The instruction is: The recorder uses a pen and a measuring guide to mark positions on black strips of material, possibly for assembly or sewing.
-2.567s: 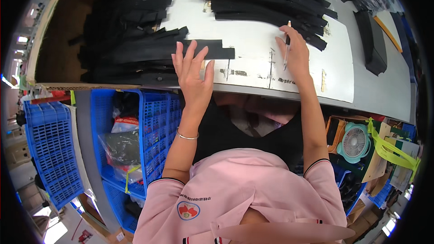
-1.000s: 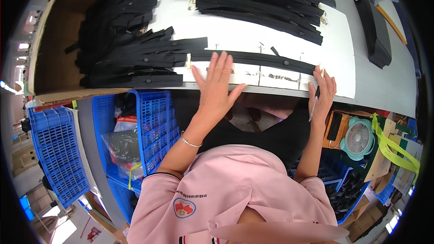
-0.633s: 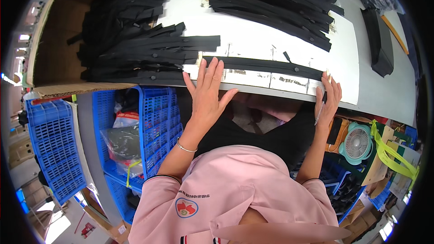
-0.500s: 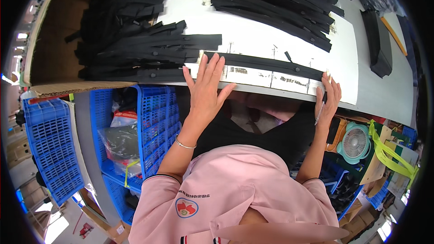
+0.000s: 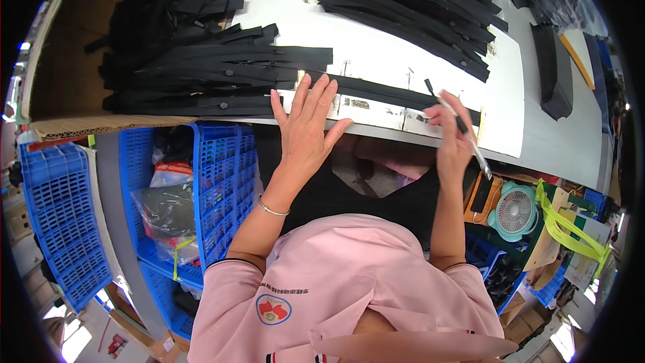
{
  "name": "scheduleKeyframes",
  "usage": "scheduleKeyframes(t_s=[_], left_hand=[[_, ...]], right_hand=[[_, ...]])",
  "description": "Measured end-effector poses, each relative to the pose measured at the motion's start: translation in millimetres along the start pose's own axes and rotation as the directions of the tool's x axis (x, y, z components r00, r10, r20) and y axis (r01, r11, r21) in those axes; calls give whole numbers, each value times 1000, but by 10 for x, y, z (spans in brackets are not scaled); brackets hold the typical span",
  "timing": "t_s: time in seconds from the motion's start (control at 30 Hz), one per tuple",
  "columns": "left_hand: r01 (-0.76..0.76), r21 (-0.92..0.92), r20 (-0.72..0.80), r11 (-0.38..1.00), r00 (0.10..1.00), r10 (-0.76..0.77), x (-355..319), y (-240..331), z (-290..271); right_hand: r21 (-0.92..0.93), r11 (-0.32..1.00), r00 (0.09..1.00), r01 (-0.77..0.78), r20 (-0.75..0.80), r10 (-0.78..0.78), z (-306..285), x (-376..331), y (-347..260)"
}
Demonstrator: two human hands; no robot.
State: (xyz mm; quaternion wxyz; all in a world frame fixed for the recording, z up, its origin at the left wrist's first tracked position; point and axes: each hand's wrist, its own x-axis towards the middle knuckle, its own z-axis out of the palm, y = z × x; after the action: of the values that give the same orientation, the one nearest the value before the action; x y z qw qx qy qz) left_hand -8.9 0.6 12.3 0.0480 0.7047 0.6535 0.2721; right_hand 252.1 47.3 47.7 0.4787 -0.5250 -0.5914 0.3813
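Note:
A long black zipper strip (image 5: 383, 91) lies along the front of a white marked board (image 5: 376, 47). My left hand (image 5: 306, 111) rests flat on its left end, fingers stretched out and thumb spread. My right hand (image 5: 454, 133), a little blurred, has its fingers closed on a pen (image 5: 476, 150) with a dark grip and a pale barrel. It hovers at the strip's right part and hides some of it. A small black piece, perhaps a pen cap (image 5: 428, 86), lies on the board just beyond the strip.
Piles of black zipper strips lie at the far right (image 5: 410, 7) and at the left (image 5: 195, 67), the latter by a cardboard box (image 5: 64, 47). Blue plastic baskets (image 5: 225, 188) stand under the table's left. A small green fan (image 5: 516, 210) is below the right edge.
My right hand has left the strip's right end and moved left over it, the pen now raised between its fingers. My left hand stays on the strip. The view has shifted slightly.

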Motion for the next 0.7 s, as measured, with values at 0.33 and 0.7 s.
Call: scheduleKeyframes(t_s=[0.33,0.7], left_hand=[[13,-7,-7,1000,1000,-13,6,35,5],[26,-4,-1,1000,1000,-26,-17,8,17]], right_hand=[[32,995,971,93,217,-97,1099,436,3],[-37,992,973,123,201,-113,1172,405,27]])
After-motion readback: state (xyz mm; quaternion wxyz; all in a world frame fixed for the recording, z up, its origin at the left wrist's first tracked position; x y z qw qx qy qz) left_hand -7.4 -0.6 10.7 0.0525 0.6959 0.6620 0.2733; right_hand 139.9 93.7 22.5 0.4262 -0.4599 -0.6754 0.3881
